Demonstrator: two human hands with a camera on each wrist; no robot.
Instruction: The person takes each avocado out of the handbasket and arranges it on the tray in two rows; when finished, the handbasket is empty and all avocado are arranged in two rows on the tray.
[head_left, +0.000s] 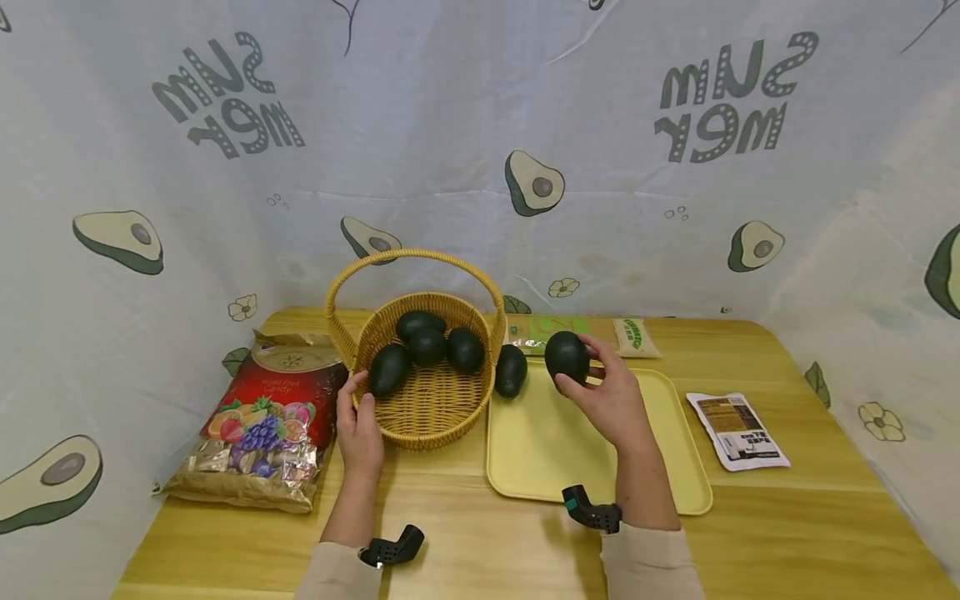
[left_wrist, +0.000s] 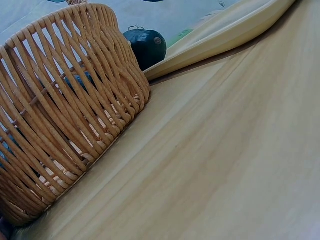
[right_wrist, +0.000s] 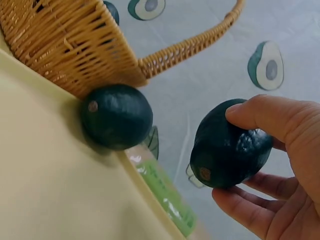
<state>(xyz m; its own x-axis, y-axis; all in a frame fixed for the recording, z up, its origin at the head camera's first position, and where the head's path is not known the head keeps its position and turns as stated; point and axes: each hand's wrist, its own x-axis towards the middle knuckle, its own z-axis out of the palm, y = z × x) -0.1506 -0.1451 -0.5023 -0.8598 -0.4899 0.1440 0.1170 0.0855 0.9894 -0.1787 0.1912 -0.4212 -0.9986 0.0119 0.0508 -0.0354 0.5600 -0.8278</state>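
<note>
A dark green avocado point(right_wrist: 227, 150) is held up in my right hand point(head_left: 611, 400), pinched between thumb and fingers above the yellow tray point(head_left: 551, 462). Another avocado point(head_left: 512, 371) lies at the tray's back left corner, beside the wicker basket point(head_left: 431, 437). Inside the basket, several avocados point(head_left: 390, 369) sit towards the back and left, and its arched handle stands upright. My left hand point(head_left: 360, 433) rests against the basket's left side, fingertips at the rim. In the left wrist view the woven wall point(left_wrist: 75, 95) fills the left part.
On the left lies a bag of mixed fruit candy point(head_left: 262, 425). A flat green and clear packet point(head_left: 637, 337) lies behind the tray. To the tray's right is a small white and brown pouch point(head_left: 738, 432). A printed cloth point(head_left: 450, 125) hangs behind the wooden table point(head_left: 465, 533).
</note>
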